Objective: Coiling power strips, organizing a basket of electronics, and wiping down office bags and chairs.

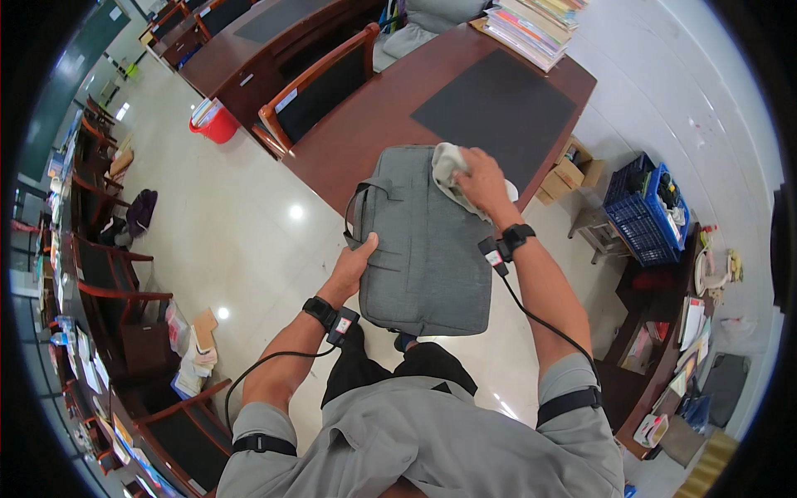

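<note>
A grey fabric laptop bag (429, 274) is held up in front of me, its far end over the edge of a dark wooden desk (367, 137). My left hand (348, 267) grips the bag's left side, thumb on top, just below its carry handle (358, 205). In my right hand (482, 180) is a pale cloth (447, 163), pressed on the bag's far right corner. Part of the cloth hangs past the bag's right edge. My left fingers are hidden beneath the bag.
A black desk mat (495, 103) and stacked papers (529, 31) lie on the desk. A wooden chair (324, 87) and red bucket (216, 124) stand left of it. On the right are a cardboard box (566, 174), a blue plastic crate (644, 211) and a cluttered desk (660, 373).
</note>
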